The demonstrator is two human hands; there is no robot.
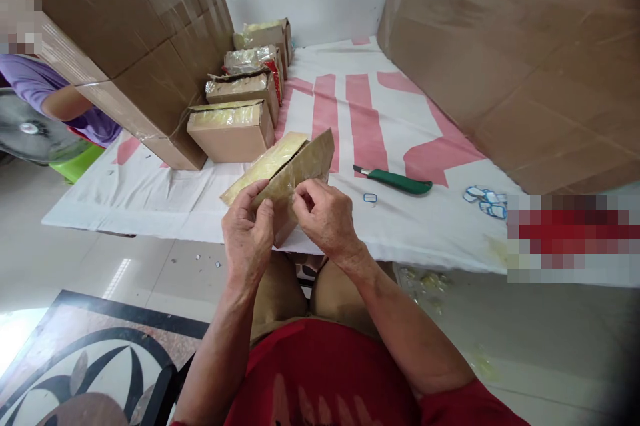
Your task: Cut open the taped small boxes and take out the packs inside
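Observation:
A small cardboard box (pixel 305 163) with yellowish tape on its flaps stands tilted at the table's front edge, its top flaps parted by a narrow gap. My left hand (pixel 249 229) grips the near left edge of this box, fingers over the flap and thumb on the near face. At the flap's near face, my right hand (pixel 325 216) is closed in a pinch on what looks like a bit of the clear tape (pixel 293 191); the fingertips partly hide it. To the right lies a green-handled utility knife (pixel 400 181), blade out, touched by neither hand.
Several taped boxes (pixel 230 136) stand in a row at the back left, beside a tall carton (pixel 150 66). A large carton (pixel 500 66) rises at right. Blue-edged labels (pixel 487 201) lie in a pile, one label (pixel 370 198) apart. Another person's purple sleeve (pixel 35 79) shows at left.

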